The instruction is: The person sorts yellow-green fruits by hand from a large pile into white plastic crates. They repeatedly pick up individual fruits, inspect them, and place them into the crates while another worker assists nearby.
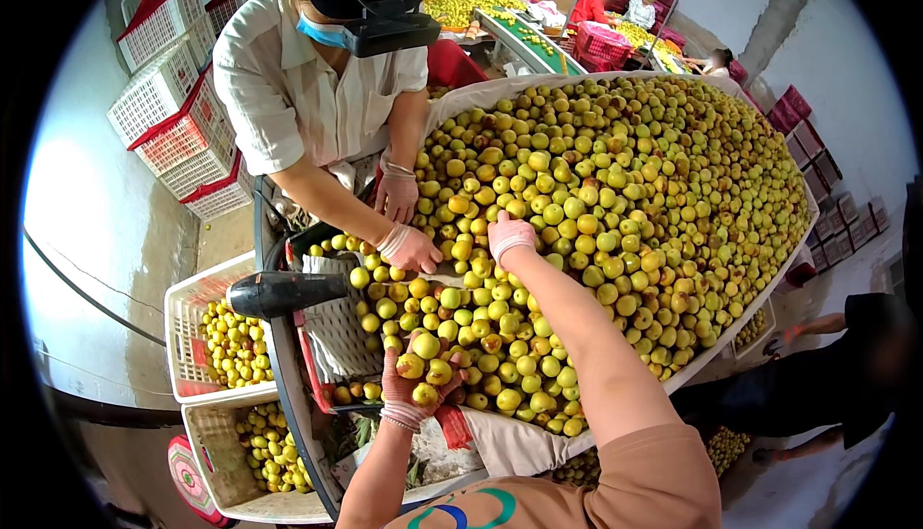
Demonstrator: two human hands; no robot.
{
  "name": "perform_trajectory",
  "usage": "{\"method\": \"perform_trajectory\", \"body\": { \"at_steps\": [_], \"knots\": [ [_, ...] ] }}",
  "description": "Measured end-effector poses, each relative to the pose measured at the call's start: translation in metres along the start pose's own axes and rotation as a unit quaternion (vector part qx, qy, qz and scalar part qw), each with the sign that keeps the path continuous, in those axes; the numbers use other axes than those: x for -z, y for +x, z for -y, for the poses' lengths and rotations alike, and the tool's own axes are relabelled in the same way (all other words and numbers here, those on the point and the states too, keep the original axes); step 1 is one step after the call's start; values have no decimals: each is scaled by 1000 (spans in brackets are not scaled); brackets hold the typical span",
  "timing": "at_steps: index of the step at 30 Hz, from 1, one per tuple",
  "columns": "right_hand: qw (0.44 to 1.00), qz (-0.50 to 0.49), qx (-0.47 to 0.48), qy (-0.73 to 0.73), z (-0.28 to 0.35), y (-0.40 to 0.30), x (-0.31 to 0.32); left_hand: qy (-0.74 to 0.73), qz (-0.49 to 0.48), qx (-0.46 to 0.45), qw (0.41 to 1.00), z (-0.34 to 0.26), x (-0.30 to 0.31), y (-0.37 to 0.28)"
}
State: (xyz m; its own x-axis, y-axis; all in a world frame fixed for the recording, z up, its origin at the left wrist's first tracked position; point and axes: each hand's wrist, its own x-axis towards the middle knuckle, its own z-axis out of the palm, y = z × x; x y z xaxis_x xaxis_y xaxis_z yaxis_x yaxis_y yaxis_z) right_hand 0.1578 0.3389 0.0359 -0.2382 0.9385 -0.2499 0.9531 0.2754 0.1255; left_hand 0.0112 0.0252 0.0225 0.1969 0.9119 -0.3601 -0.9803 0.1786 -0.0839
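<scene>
A large heap of yellow-green jujubes (606, 205), some with brown patches, lies before me on a pale cloth liner (512, 446). My left hand (418, 378), in a pinkish glove, is palm up at the near left of the heap and cups several jujubes (425, 370). Further up the heap, my right hand (512, 233), also gloved, reaches in among the fruit. Its fingertips are partly hidden, so whether it grips a jujube is unclear. Close to it, a co-worker's gloved hand (411, 248) touches the fruit, with their other hand (396, 194) behind.
A black hair dryer (288, 295) juts over a white perforated panel (335, 320) at left. Two plastic crates (177, 327) (205, 450) holding jujubes stand below the metal rim. Stacked crates (180, 125) line the wall. A co-worker (324, 96) leans in opposite; another person (800, 370) is at right.
</scene>
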Motion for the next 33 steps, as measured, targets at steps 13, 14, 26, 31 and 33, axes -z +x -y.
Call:
{"method": "perform_trajectory", "body": {
  "at_steps": [13,14,26,31,33],
  "knots": [
    [951,68,126,273,-38,-37,95,27,-5,-15,1000,6,-8,2],
    [961,-3,127,245,-43,-22,97,23,-6,-20,1000,6,-8,0],
    [995,-27,-83,48,-96,95,95,3,-19,-16,1000,6,-6,-5],
    [993,-76,-39,80,-99,37,108,30,5,-35,999,10,-7,-7],
    [987,-90,2,136,-74,-3,118,28,-1,-44,999,9,-6,-12]
  ]
}}
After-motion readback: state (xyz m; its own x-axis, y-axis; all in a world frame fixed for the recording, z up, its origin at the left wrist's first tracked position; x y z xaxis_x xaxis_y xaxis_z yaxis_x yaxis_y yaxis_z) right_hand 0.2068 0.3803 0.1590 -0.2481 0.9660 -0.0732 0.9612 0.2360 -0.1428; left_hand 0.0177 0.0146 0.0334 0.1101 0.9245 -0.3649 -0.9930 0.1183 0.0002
